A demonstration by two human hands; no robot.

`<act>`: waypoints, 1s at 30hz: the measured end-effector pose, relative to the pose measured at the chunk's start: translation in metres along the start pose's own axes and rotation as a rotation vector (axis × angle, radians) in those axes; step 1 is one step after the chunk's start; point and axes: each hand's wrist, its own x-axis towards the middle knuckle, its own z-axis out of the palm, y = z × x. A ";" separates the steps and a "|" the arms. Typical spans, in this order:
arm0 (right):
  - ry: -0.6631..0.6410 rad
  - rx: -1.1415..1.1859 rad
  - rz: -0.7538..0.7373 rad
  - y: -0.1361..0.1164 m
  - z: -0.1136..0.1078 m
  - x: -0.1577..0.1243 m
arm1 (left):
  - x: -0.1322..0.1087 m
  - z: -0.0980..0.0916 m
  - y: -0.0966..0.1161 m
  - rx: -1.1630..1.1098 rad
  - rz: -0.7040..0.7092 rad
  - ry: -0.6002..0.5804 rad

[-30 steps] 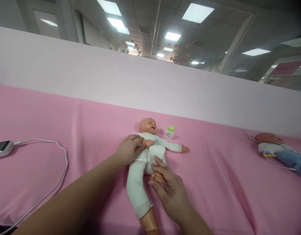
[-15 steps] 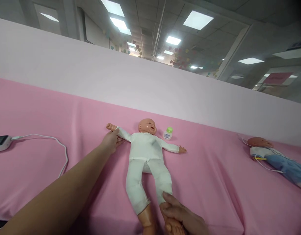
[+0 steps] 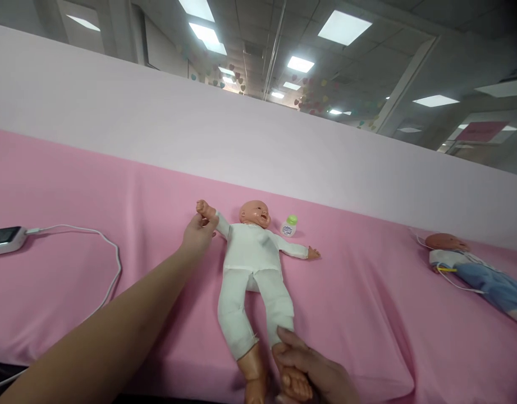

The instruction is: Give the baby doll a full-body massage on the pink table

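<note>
As the right hand (image 3: 321, 365) curls around one foot at five o'clock and the left hand (image 3: 196, 234) pinches a wrist at ten, the doll (image 3: 252, 247) lies face-up at centre on pink cloth (image 3: 346, 314): glossy tan feet, white fabric legs and torso, bald head toward twelve. One second ago that leg was bent and that arm folded over the torso; both are now extended. Counted, near to far: two hands, one blue-clad doll (image 3: 481, 278) at three, one device (image 3: 6, 240) at nine, one bottle (image 3: 289, 226) at one, one partition (image 3: 258, 146) at twelve.
</note>
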 end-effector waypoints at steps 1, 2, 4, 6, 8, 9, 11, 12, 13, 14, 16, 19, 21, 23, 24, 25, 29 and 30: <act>-0.009 -0.017 -0.044 0.000 -0.006 0.005 | -0.005 0.003 0.002 0.055 0.067 -0.016; -0.009 -0.037 -0.085 -0.001 -0.011 0.010 | -0.011 0.006 0.004 0.107 0.127 -0.033; 0.015 -0.072 -0.133 -0.005 -0.018 0.022 | -0.020 0.014 0.007 0.229 0.233 -0.066; 0.063 -0.090 -0.116 -0.011 -0.019 0.034 | -0.029 0.021 0.007 0.397 0.344 -0.116; 0.099 -0.090 -0.068 -0.017 -0.016 0.047 | -0.034 0.025 0.005 0.574 0.464 -0.194; 0.115 -0.082 -0.041 -0.018 -0.014 0.054 | -0.036 0.026 0.004 0.654 0.517 -0.234; 0.142 -0.050 0.011 -0.019 -0.009 0.068 | -0.038 0.026 0.002 0.784 0.596 -0.311; 0.145 -0.026 0.032 -0.017 -0.006 0.076 | -0.038 0.025 0.002 0.833 0.623 -0.341; 0.143 0.001 0.051 -0.015 -0.003 0.082 | -0.038 0.024 0.001 0.872 0.644 -0.364; 0.140 0.028 0.069 -0.012 0.000 0.088 | -0.038 0.023 0.001 0.900 0.660 -0.380; 0.133 0.069 0.095 -0.006 0.007 0.098 | -0.038 0.022 0.001 0.934 0.683 -0.395; 0.137 0.088 0.090 0.001 0.017 0.104 | -0.038 0.023 0.000 0.947 0.688 -0.387; 0.133 0.086 0.075 0.004 0.020 0.102 | -0.039 0.024 0.000 0.928 0.662 -0.377; 0.124 0.078 0.058 0.004 0.020 0.097 | -0.039 0.024 -0.001 0.891 0.614 -0.361; 0.122 0.071 0.047 0.003 0.018 0.094 | -0.038 0.024 0.000 0.865 0.592 -0.352; 0.124 0.060 0.034 0.002 0.017 0.089 | -0.037 0.023 0.000 0.832 0.570 -0.347; 0.146 -0.009 -0.031 -0.006 0.006 0.065 | -0.031 0.018 0.004 0.646 0.449 -0.299; 0.141 -0.030 -0.054 -0.007 0.003 0.058 | -0.029 0.017 0.004 0.587 0.407 -0.273</act>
